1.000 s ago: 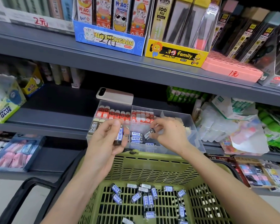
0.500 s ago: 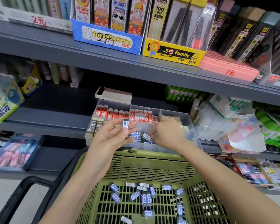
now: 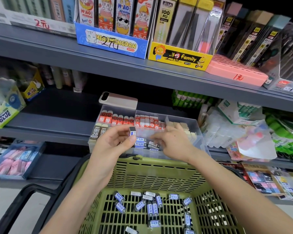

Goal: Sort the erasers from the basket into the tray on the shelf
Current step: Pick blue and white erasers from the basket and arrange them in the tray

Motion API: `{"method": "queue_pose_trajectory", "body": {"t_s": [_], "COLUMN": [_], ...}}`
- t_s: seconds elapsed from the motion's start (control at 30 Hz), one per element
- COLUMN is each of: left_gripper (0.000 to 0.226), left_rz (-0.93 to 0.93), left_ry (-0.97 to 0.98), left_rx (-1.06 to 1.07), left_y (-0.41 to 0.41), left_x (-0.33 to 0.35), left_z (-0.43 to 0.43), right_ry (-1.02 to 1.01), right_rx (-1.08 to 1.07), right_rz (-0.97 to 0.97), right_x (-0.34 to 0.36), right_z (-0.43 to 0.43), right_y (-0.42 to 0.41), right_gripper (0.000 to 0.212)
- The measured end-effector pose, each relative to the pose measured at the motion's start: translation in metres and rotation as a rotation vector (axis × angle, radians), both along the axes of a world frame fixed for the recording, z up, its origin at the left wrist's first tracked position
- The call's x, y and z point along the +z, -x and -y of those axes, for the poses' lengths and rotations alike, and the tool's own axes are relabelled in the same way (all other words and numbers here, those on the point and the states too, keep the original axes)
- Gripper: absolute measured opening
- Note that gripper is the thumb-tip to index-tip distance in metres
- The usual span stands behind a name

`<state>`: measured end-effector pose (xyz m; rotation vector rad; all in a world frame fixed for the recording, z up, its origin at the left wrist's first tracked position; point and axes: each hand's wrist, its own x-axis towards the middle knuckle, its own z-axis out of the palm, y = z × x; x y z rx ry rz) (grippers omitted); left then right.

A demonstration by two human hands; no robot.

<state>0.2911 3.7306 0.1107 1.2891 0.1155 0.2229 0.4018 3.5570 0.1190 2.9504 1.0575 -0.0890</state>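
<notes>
The left hand [image 3: 113, 144] pinches one blue-labelled eraser [image 3: 132, 131] between thumb and fingertips, just over the clear tray [image 3: 200, 139]. Just past those fingertips a few matching laid erasers [image 3: 140, 144] sit in the front compartment. The right hand [image 3: 174, 141] reaches in beside them, but its fingers are too blurred to tell their grip. Below both wrists the green basket [image 3: 142, 174] holds many loose erasers [image 3: 152, 208]. I'd judge most of the sorting is left.

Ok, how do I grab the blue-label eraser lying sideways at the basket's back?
Reach straight down and pinch the eraser across its two long edges. It lies flat, label up, with gaps beside it, and the basket walls block a sideways reach.
</notes>
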Motion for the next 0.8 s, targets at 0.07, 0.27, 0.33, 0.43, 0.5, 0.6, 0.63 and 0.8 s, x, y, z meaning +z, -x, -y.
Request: {"method": "queue_pose_trajectory", "body": {"t_s": [0.07, 0.27, 0.33, 0.43, 0.5, 0.6, 0.63, 0.8], "left_gripper": [0.046, 0.038, 0.039, 0.04, 0.041, 0.042, 0.041, 0.046], "left_rz": [0.019, 0.048, 0.046, 0.04, 0.035, 0.025, 0.027, 0.055], "left_ry": [-0.007, -0.024, -0.036, -0.046, -0.045, -0.02, -0.009, -0.032], "left_rx": [0.003, 0.021, 0.019, 0.024, 0.027, 0.024, 0.02, 0.022], "left_y": [0.0, -0.002, -0.002, -0.002, -0.003, -0.004, -0.004, -0.009], "left_x": [0.0, -0.003, -0.004, -0.005, -0.004, -0.005, -0.005, -0.003], "left_z": [0.001, 0.001, 0.002, 0.002, 0.002, 0.005, 0.006, 0.016], "right_ry": [-0.022, 0.002, 0.056, 0.073, 0.047, -0.09, -0.176, -0.779], "right_rx": [-0.006, -0.005, 0.023, 0.035, 0.017, -0.067, -0.091, -0.069], "right_rz": [-0.007, -0.081, -0.131, -0.206, -0.285, -0.329, -0.296, -0.467], "right_x": [-0.001, -0.007, -0.005, 0.001, 0.005, 0.013, 0.016, 0.033], "right_z": [0.001, 0.001, 0.003, 0.006, 0.008, 0.008, 0.008, 0.006], "right_y": [0.001, 0.002, 0.0, -0.002, 0.0, 0.006, 0.009, 0.037], "right_gripper": [0.05, 0.052, 0.051, 0.046, 0.044, 0.041, 0.039, 0.016]}}
